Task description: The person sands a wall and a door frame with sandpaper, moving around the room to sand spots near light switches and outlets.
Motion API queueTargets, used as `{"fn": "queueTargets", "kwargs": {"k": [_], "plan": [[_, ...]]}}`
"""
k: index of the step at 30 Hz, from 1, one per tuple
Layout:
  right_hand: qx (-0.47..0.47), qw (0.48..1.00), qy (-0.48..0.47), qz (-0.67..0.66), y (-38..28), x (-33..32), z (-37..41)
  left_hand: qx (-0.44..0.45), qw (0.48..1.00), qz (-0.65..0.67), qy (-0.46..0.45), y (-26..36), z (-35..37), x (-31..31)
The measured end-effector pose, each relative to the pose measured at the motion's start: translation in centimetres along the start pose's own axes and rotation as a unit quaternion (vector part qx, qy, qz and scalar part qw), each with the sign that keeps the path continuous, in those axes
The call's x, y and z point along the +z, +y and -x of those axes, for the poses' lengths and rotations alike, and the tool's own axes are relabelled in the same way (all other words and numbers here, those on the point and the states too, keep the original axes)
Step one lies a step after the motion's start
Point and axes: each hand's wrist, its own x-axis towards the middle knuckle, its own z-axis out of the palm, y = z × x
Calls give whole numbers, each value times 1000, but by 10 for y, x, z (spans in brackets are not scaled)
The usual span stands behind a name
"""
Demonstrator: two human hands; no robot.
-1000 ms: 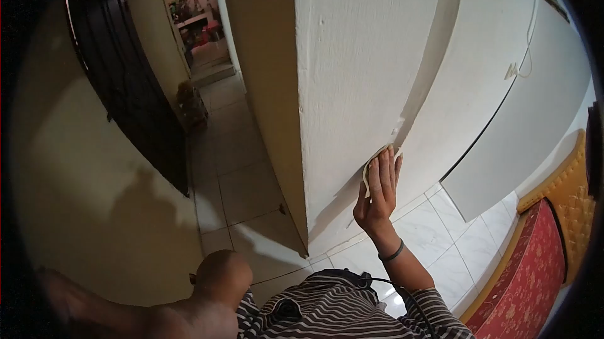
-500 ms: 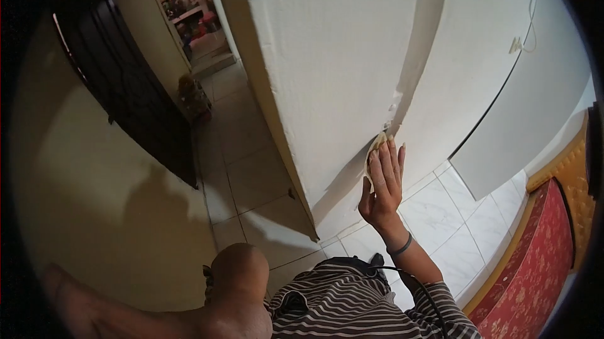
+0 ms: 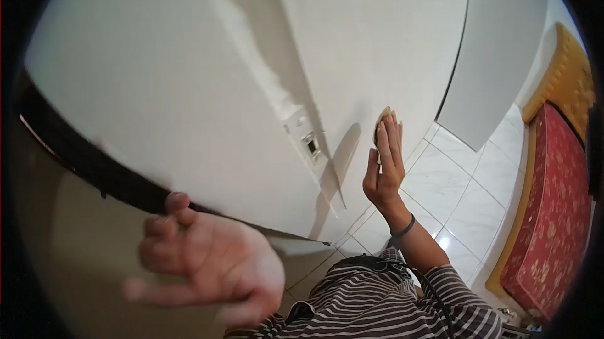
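Fingers stretched, my right hand [image 3: 388, 166] presses a thin, pale yellowish piece, like a folded pad [image 3: 380, 126], against the white wall [image 3: 358, 43]. Most of that piece is hidden behind the fingers, so its exact kind does not show. My left hand [image 3: 214, 260] is raised at the lower left, palm toward me. Its fingers are apart and partly bent, slightly smeared by motion, and nothing is in it. Left of my right hand, a socket-like fitting with a dark opening [image 3: 311, 144] sits in the wall, beside a raised vertical strip.
A dark door [image 3: 126, 181] lies along the left. To the right, a light grey panel [image 3: 497, 56] stands over white floor tiles [image 3: 440, 181]. Farther right is a red patterned mattress [image 3: 550, 207] with a yellow padded headboard [image 3: 560, 74]. A black cable [image 3: 434, 288] runs along my striped shirt.
My view has turned left toward the wall, and the doorway has left sight. My right hand with the pale pad has moved right of the strip. My left hand has come up into view.
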Motion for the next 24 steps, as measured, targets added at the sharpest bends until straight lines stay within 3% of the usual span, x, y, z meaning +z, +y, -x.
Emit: {"fn": "queueTargets", "kwargs": {"k": [3,5,8,12,17,21,24], "plan": [[25,999,28,-25,11,7,-11,140,928,-218,-269,-26,23,-32],[29,997,50,-58,19,14,-36,180,879,-302,-322,-38,38,-26],[35,991,60,-117,21,30,-65,153,842,-414,-310,-34,67,-11],[-31,991,74,-110,1,56,-97,141,823,-443,-326,-33,77,-1],[-206,973,-15,-104,7,52,-102,137,810,-439,-364,-35,94,-2],[-56,991,112,-44,86,54,-127,135,803,-426,-395,-46,117,-3],[204,961,159,-97,150,41,-145,116,813,-426,-380,-49,131,12]]}}
